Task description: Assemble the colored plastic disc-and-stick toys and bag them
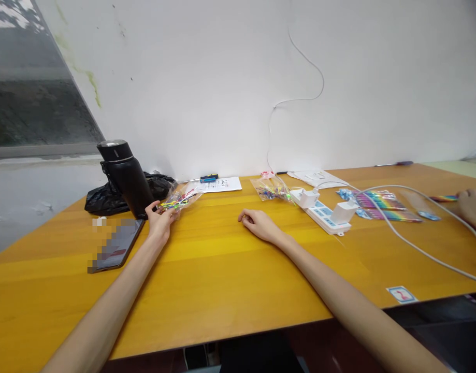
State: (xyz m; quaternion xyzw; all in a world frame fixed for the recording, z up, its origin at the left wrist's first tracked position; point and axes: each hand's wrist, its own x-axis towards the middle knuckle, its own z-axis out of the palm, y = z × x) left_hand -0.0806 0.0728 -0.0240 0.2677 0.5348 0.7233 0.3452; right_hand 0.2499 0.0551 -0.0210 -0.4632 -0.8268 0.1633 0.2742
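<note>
My left hand (159, 224) is at the near end of a clear plastic bag (181, 199) of small, thin pieces in red, yellow, green and blue. Its fingers close on the edge of the bag, and part of the grip is hidden. My right hand (260, 225) rests on the table with its fingers curled in and nothing visible in them. Beyond it lies a second clear bag (271, 190) of similar coloured pieces. What kind of pieces these are is too small to tell.
A black bottle (129, 178) and a phone (121, 246) are left of my left hand. A white power strip (325, 215) with plugs and a looping cable (412, 248) lies to the right. Beyond it are rainbow-coloured packets (389, 204) and another person's hand (473, 210). A screwdriver (209, 178) lies on paper behind.
</note>
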